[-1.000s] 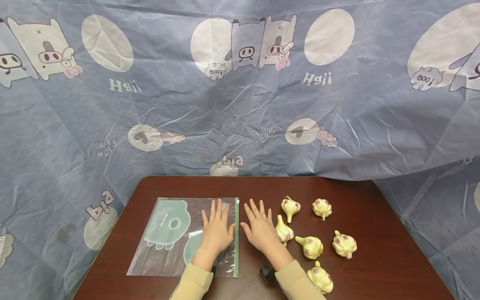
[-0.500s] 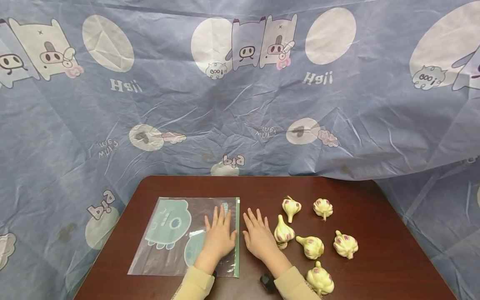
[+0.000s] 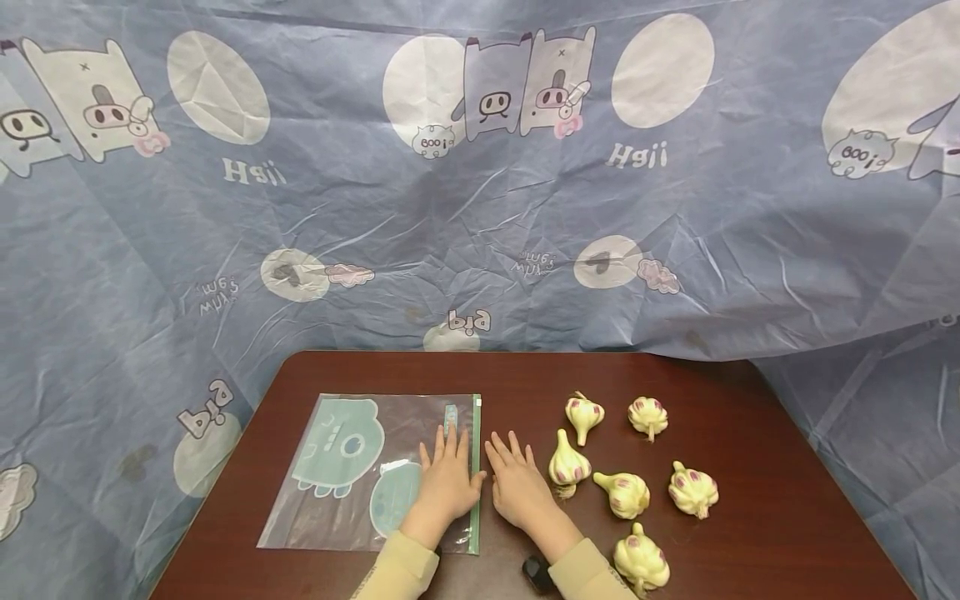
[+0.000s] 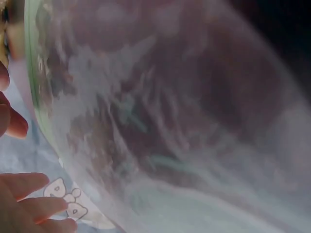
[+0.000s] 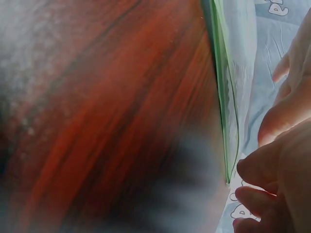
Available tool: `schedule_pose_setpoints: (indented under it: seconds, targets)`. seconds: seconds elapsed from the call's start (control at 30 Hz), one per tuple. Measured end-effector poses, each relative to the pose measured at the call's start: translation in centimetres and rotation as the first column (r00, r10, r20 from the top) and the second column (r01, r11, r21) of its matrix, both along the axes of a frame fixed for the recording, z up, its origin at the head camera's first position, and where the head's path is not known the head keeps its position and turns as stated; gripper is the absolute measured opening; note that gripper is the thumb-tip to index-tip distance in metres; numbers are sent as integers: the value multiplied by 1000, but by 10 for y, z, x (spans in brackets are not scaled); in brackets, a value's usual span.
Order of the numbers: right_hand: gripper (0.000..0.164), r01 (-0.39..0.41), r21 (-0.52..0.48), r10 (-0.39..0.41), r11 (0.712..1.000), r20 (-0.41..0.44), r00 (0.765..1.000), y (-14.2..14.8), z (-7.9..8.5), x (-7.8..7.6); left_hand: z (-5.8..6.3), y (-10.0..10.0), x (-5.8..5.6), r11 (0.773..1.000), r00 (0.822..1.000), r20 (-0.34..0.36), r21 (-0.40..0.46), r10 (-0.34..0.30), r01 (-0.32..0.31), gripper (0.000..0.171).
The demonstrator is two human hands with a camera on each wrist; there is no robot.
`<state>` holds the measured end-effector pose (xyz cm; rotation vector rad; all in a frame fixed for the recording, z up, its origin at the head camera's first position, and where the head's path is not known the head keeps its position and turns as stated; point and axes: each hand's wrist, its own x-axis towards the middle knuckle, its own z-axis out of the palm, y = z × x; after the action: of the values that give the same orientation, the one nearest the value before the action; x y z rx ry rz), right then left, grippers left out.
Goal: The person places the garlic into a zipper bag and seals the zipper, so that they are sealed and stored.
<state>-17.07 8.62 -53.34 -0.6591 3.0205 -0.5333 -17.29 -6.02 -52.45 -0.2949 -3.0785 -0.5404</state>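
Observation:
In the head view a clear zip bag (image 3: 352, 508) with pale blue cartoon prints lies flat, its green zip edge (image 3: 476, 500) toward the right. My left hand (image 3: 447, 483) is over the bag's right part, palm down, fingers straight and spread, thumb at the zip edge. Just right of that edge is my right hand (image 3: 519, 489), also palm down with straight fingers, holding nothing. The nearest garlic bulb (image 3: 568, 462) lies to its right. In the left wrist view the clear film fills most of the picture; the right wrist view shows the green zip strip (image 5: 223, 97) beside my fingers.
Several more garlic bulbs lie on the right of the dark brown table (image 3: 765, 467), among them a far one (image 3: 647, 415), a right one (image 3: 692, 490) and a near one (image 3: 641, 560). A blue patterned cloth (image 3: 480, 208) hangs behind the table.
Both hands have drawn back a little toward the near table edge, the left one also slightly to the right. The bag and garlic bulbs stay in place.

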Motion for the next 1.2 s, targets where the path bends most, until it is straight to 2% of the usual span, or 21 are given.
schedule_pose_setpoints:
  seconds: [0.23, 0.43, 0.7, 0.97, 1.2]
  targets:
    - [52, -18, 18, 18, 1000, 15, 1000, 1, -3, 4, -5, 7, 2, 999, 997, 72, -10, 35, -34, 75]
    - [53, -33, 5, 33, 999, 34, 999, 0, -4, 7, -10, 8, 6, 996, 990, 122, 44, 72, -77, 77]
    - [53, -49, -2, 49, 999, 58, 997, 0, -6, 8, -15, 8, 6, 989, 989, 121, 111, 88, -102, 82]
    - [55, -60, -10, 60, 998, 71, 996, -1, -6, 8, -15, 3, 3, 970, 987, 129, 210, 98, -124, 67]
    - [51, -124, 5, 124, 992, 48, 991, -10, 2, 8, -16, 0, 3, 963, 985, 150, 244, 83, -118, 64]
